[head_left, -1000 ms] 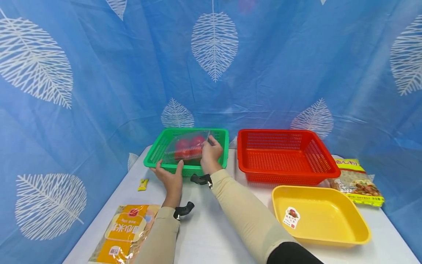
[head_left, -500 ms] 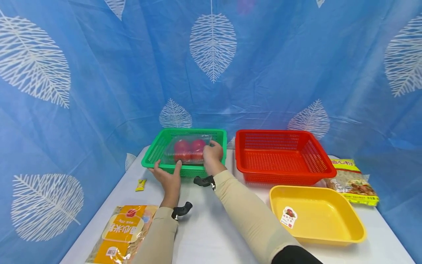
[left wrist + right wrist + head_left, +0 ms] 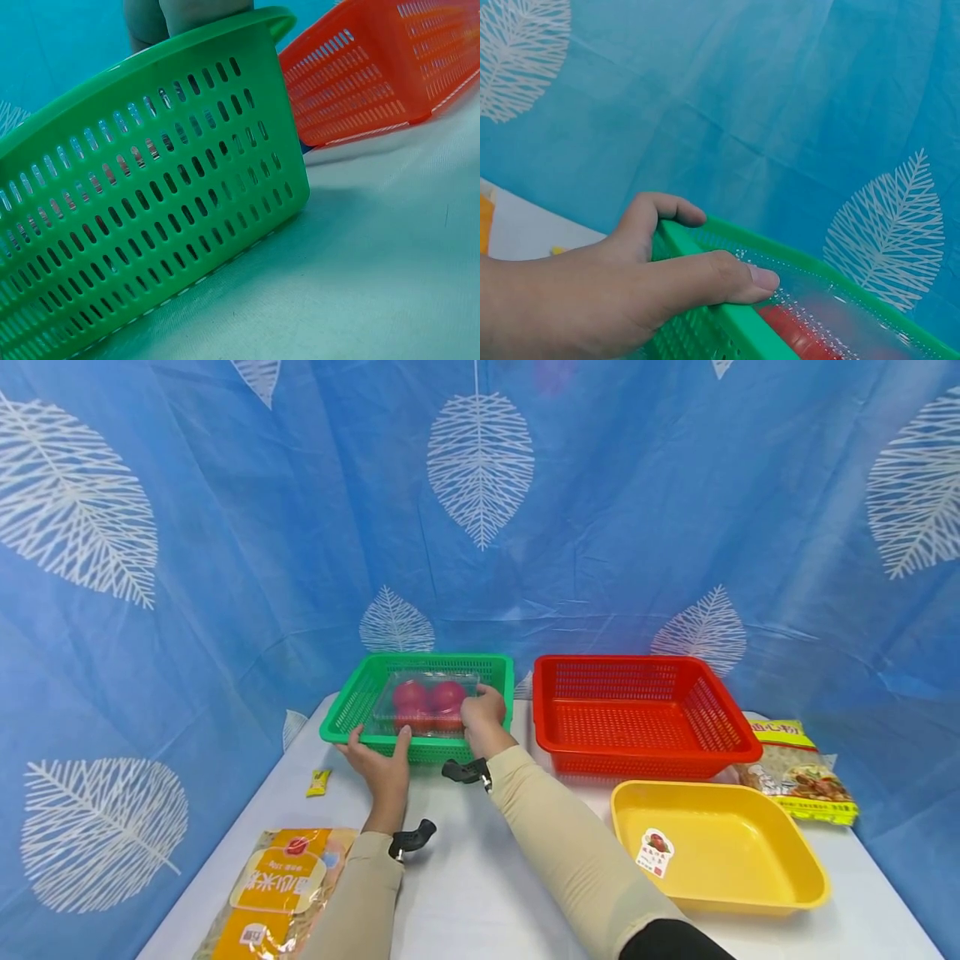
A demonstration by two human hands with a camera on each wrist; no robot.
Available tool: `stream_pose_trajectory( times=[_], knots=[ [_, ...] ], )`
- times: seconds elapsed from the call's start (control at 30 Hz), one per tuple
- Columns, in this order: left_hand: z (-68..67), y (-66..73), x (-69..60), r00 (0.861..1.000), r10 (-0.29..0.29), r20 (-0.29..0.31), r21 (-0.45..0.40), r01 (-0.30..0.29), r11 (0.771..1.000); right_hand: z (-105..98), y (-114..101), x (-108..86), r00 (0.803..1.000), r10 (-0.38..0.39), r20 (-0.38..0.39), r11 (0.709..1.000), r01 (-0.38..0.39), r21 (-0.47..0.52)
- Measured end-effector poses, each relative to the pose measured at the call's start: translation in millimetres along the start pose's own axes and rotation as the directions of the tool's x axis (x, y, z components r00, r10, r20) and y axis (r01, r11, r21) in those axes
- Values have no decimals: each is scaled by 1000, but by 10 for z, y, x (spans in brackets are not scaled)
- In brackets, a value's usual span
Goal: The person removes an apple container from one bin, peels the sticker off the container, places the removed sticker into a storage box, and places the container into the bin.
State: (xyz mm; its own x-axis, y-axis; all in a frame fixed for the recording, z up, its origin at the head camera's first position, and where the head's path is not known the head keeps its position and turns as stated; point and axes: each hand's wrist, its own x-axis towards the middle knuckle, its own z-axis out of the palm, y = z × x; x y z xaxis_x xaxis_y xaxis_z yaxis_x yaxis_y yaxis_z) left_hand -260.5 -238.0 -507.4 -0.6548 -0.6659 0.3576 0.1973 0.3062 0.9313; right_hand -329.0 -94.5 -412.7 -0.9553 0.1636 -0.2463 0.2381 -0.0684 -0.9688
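Note:
A clear plastic box [image 3: 385, 708] holding several round red fruits [image 3: 447, 696] lies in the green basket [image 3: 442, 750], seen in the head view. My right hand [image 3: 483, 722] grips the box's right end; its fingertips are hidden. The basket's front left rim is in the grasp of my left hand [image 3: 384, 774]. In the right wrist view, the left hand's thumb [image 3: 739, 279] lies over that rim, with the index finger hooked over it too. Through the left wrist camera I see only the right hand's fingers [image 3: 206, 13] above the basket's rim.
Right of the green basket stands a red basket [image 3: 652, 764], with a yellow tray [image 3: 727, 852] in front of it. A noodle packet [image 3: 806, 777] lies at far right. An orange packet [image 3: 273, 893] and a small yellow sachet [image 3: 318, 782] lie at left.
The box was tilted a second ago and has come down flatter inside the green basket. My right hand has lowered with it, while the left hand has kept its place on the rim.

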Motion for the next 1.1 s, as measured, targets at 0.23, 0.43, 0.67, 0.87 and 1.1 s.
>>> stream_pose_trajectory(
  times=[0.23,0.43,0.67,0.87,1.1],
  knots=[
    [6,-35,7,1000,29,-1,-7,-29,1000,-30,-19,0,998,-46,42,996,49,-79],
    [6,-46,5,1000,19,-4,-7,-19,1000,-109,-23,-1,984,-97,150,971,127,-204],
    [-6,-35,-7,1000,16,2,-19,-16,1000,-255,-62,-91,959,-146,242,919,222,-327],
    [-19,-20,4,1000,8,13,-17,-8,1000,-384,-119,-214,919,-166,356,838,322,-440],
    [-26,-20,1,1000,-9,26,-35,10,999,-588,-119,-265,887,-192,420,781,397,-482]
  ],
)
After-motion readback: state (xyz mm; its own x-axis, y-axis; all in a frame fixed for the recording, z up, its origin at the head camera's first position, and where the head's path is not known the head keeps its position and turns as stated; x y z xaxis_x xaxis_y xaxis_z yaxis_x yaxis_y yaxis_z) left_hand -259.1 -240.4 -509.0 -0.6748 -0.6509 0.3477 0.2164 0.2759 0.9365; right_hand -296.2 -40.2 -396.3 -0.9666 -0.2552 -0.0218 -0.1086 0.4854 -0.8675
